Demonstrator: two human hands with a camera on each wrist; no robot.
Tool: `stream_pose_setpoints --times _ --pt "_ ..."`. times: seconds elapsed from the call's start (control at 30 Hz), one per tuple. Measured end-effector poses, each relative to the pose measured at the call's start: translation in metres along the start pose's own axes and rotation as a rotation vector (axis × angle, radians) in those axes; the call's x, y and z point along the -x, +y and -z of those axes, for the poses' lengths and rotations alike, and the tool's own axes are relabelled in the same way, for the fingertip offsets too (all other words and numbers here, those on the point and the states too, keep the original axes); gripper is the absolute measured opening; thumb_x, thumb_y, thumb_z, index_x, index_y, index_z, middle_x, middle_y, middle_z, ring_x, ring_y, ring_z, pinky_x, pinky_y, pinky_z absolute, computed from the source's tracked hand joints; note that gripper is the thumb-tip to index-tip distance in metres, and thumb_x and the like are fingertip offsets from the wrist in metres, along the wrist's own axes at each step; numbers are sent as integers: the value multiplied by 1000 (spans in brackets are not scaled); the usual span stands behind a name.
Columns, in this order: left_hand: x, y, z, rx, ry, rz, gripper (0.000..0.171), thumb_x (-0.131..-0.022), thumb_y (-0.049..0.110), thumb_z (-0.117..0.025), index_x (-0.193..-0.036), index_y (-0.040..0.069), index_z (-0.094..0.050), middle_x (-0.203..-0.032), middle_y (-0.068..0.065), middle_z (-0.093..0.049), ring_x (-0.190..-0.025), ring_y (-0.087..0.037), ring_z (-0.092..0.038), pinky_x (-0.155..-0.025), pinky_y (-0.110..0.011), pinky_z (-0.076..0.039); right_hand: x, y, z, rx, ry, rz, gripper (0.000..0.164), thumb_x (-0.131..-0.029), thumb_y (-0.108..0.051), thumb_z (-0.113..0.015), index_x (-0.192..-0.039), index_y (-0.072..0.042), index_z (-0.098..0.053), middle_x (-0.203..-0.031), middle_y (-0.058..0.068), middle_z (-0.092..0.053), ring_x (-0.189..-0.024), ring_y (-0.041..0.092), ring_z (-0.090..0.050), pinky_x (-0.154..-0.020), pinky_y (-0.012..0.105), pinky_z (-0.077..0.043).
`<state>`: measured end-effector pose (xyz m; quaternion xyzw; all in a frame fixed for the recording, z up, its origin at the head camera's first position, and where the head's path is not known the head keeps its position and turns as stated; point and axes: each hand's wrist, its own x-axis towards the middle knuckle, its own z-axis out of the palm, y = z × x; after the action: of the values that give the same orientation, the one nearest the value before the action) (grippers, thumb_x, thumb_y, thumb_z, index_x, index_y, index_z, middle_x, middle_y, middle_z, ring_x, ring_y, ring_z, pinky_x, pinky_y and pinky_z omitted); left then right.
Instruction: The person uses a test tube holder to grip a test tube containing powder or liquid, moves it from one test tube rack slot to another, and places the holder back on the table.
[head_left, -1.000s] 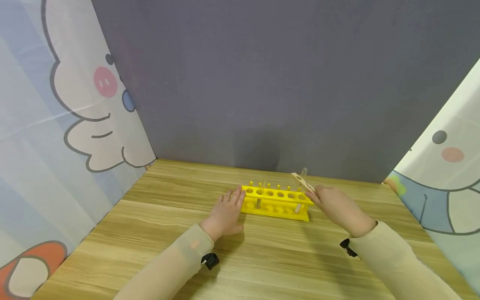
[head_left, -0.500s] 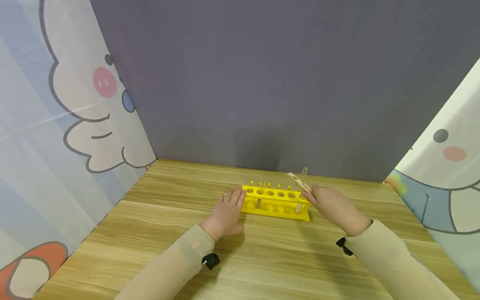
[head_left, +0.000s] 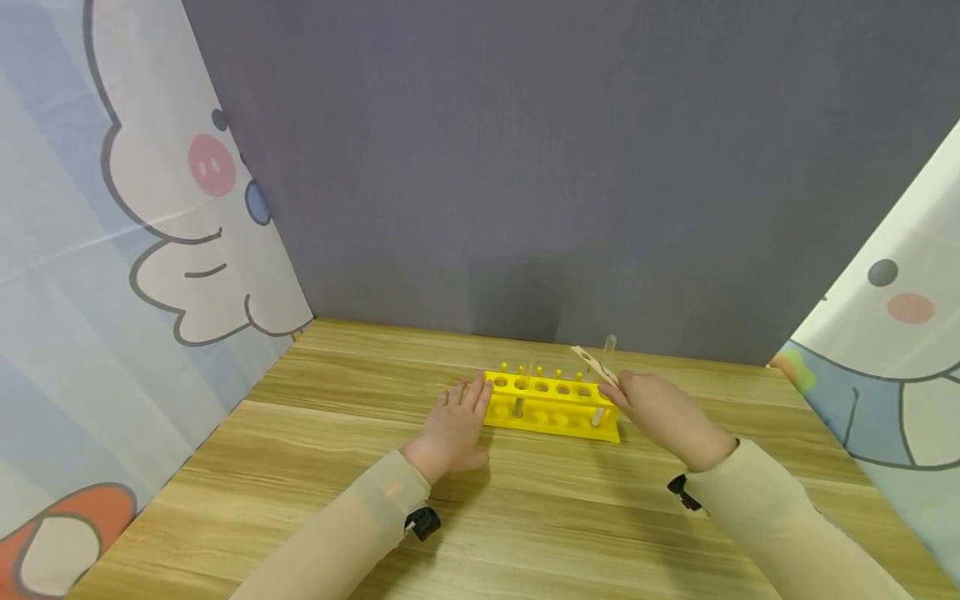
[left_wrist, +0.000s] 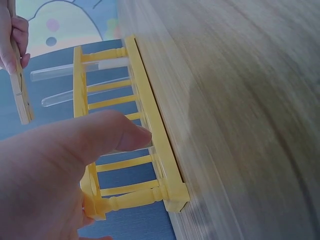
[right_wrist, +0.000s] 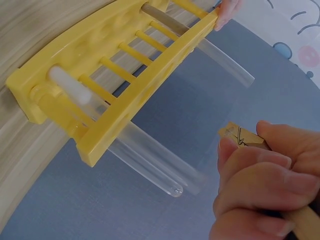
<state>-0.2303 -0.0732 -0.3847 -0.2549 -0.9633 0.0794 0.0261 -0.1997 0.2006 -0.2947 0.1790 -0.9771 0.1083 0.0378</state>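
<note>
Yellow plastic test-tube rack (head_left: 558, 427) on wood-grain table (head_left: 540, 533), before grey upright panel (head_left: 525, 167). Left hand (head_left: 451, 423) at rack's left end. Right hand (head_left: 667, 414) above right end, holding pale wooden clamp (head_left: 591, 362). Clear tube with greyish contents (head_left: 518, 407): second hole from left. Clear tube with white contents (right_wrist: 71, 85): rightmost hole. Clear upended tube (right_wrist: 150, 172): just beside it.

A wood-grained counter (head_left: 360, 408), streaked pale and darker brown, carries a yellow test-tube rack (head_left: 553, 397), which stands upright toward the far edge, about midway between the two far corners, its length nearly parallel to that edge.
</note>
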Motion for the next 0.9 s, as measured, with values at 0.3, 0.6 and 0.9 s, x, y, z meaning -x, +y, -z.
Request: stream_pose_setpoints --times 0.3,0.6,0.9 --pt "0 1 0 -9 2 -1 103 -76 54 -64 -149 4 -12 -154 -17 -7 -134 -37 -26 -104 -49 -30 -3 -4 -1 -10 -2 -1 30 -98 -24 -46 -76 -5 -51 -55 2 -40 -46 13 -32 -45 26 -31" --pt "0 0 1 -22 -2 5 103 -77 55 -63 -149 4 -12 -154 -17 -7 -134 -37 -26 -104 -48 -30 -8 -6 -4 -10 -18 -5 31 -99 -27 -44 -80 -3 -54 -57 2 -44 -47 14 -37 -46 27 -34" --pt "-2 1 -1 -21 -1 5 103 -77 56 -63 -149 3 -11 -154 -17 -6 -134 -36 -26 -104 -49 -31 -12 -8 -7 -19 -22 7 36 -99 -32 -43 -82 -3 -56 -59 2 -46 -46 14 -40 -46 28 -36"
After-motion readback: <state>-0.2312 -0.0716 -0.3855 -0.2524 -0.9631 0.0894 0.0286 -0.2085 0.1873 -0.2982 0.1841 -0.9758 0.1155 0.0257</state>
